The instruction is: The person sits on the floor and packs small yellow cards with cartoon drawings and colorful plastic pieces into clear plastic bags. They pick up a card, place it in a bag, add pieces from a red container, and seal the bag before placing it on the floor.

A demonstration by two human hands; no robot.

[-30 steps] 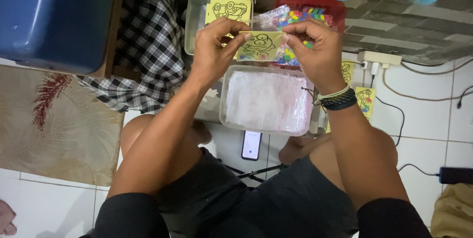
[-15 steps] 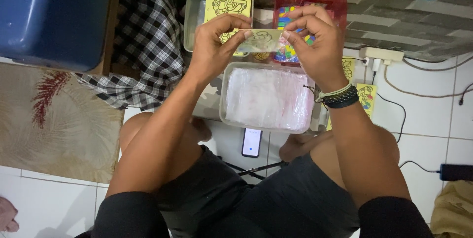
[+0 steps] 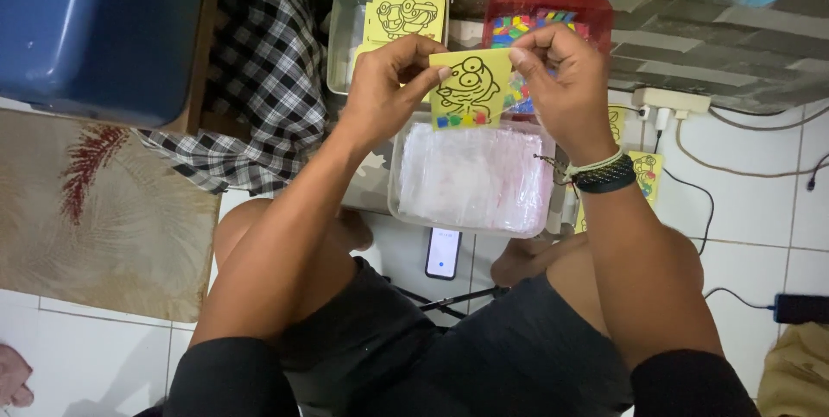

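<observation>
Both hands hold up a yellow card (image 3: pixel 471 89) printed with a black cartoon outline and a row of small coloured squares along its lower edge. My left hand (image 3: pixel 389 89) pinches its left edge and my right hand (image 3: pixel 561 85) pinches its right upper corner. Below the card lies a clear plastic tub (image 3: pixel 473 177) full of clear plastic sleeves. Behind it stand a clear tub (image 3: pixel 345 33) with more yellow cards (image 3: pixel 406 13) and a red tray (image 3: pixel 553 13) of small coloured pieces.
A blue bin (image 3: pixel 95 28) sits at upper left beside a checked cloth (image 3: pixel 259 89). A patterned mat (image 3: pixel 104 210) lies left. A phone (image 3: pixel 443 253) lies between my legs. A power strip (image 3: pixel 669 102), cables and more yellow cards (image 3: pixel 643 171) are at right.
The card was in a clear sleeve held flat a second ago. Now it is upright, facing me, with the cartoon fully visible and no sleeve that I can make out.
</observation>
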